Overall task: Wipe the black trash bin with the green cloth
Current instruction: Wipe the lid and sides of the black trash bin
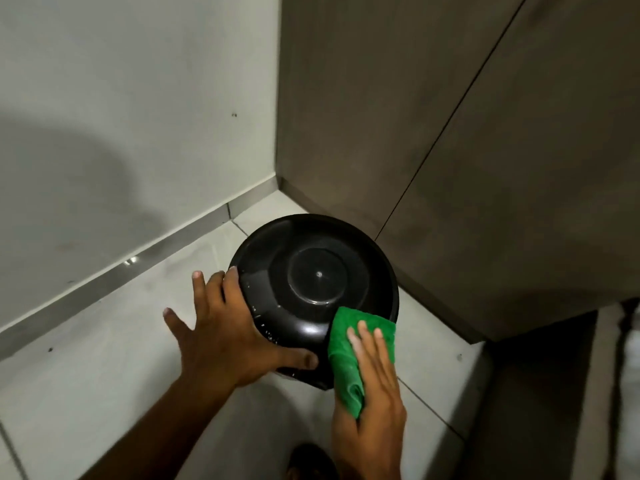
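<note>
The round black trash bin (pixel 313 275) stands on the tiled floor in a corner, its glossy lid facing up with wet droplets on the near left side. My left hand (pixel 221 334) grips the bin's left side, fingers spread along the rim and thumb pressed on the near wall. My right hand (pixel 372 386) presses the folded green cloth (pixel 346 351) flat against the bin's near right side, fingers stretched over the cloth.
A pale wall (pixel 138 116) with a grey skirting strip runs behind on the left. Brown cabinet panels (pixel 450 150) close off the right side, close to the bin. A dark foot (pixel 308 460) shows at the bottom edge on the light floor tiles (pixel 86 368).
</note>
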`<state>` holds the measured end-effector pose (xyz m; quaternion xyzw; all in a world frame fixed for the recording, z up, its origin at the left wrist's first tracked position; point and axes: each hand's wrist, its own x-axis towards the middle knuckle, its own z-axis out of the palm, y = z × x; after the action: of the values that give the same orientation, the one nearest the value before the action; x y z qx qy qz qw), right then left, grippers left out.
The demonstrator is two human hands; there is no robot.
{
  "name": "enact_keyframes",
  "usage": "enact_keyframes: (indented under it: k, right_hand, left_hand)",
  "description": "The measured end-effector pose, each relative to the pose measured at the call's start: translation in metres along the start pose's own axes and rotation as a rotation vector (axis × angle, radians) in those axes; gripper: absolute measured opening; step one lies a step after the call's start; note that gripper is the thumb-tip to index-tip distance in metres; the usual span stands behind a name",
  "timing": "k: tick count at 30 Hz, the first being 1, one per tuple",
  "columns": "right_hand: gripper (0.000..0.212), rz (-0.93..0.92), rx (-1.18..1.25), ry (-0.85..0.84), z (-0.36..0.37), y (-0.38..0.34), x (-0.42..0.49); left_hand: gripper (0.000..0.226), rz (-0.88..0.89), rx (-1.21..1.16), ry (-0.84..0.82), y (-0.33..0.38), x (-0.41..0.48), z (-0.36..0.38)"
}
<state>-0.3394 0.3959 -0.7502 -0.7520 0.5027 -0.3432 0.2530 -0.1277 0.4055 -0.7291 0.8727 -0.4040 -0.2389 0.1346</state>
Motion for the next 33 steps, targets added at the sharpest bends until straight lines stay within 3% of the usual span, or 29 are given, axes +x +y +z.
enact_keyframes:
  k: [9, 13, 15, 16, 19, 22, 24, 26, 28, 33]
  right_hand:
    - [0.058, 0.157, 0.112, -0.207, -0.015, -0.035, -0.015]
    - [0.013, 0.691, 0.680, -0.099, -0.030, -0.047, 0.011]
    - [0.016, 0.920, 1.016, -0.126, -0.046, -0.054, 0.032]
    - [0.022, 0.937, 1.128, -0.139, -0.057, -0.055, 0.044]
    - [0.023, 0.756, 1.121, -0.010, -0.080, -0.059, 0.091]
    - [0.008, 0.555, 0.721, 0.158, -0.073, -0.061, 0.149]
    - [0.015, 0.404, 0.413, 0.081, -0.048, -0.059, 0.170]
    - [0.024, 0.248, 0.071, -0.112, -0.018, -0.054, 0.173]
    - [0.020, 0.082, -0.174, -0.257, 0.006, -0.049, 0.164]
    - [0.016, -0.119, -0.222, -0.338, 0.023, -0.051, 0.161]
  left_hand:
    - [0.186, -0.027, -0.005, 0.000, 0.001, -0.004, -0.002]
    - [0.187, -0.029, 0.000, -0.019, 0.002, -0.003, -0.004]
    - [0.186, -0.030, 0.019, -0.031, 0.002, -0.003, -0.006]
    - [0.188, -0.032, 0.018, -0.048, 0.003, -0.003, -0.007]
    - [0.196, -0.031, 0.005, -0.077, 0.001, -0.005, -0.010]
    - [0.195, -0.006, -0.018, -0.069, -0.001, -0.005, -0.010]
    - [0.194, 0.006, -0.027, -0.061, -0.002, -0.004, -0.009]
    - [0.195, 0.013, -0.020, -0.048, -0.003, -0.002, -0.008]
    - [0.196, 0.014, -0.009, -0.051, -0.004, 0.000, -0.007]
    - [0.194, 0.011, 0.015, -0.076, -0.004, 0.002, -0.007]
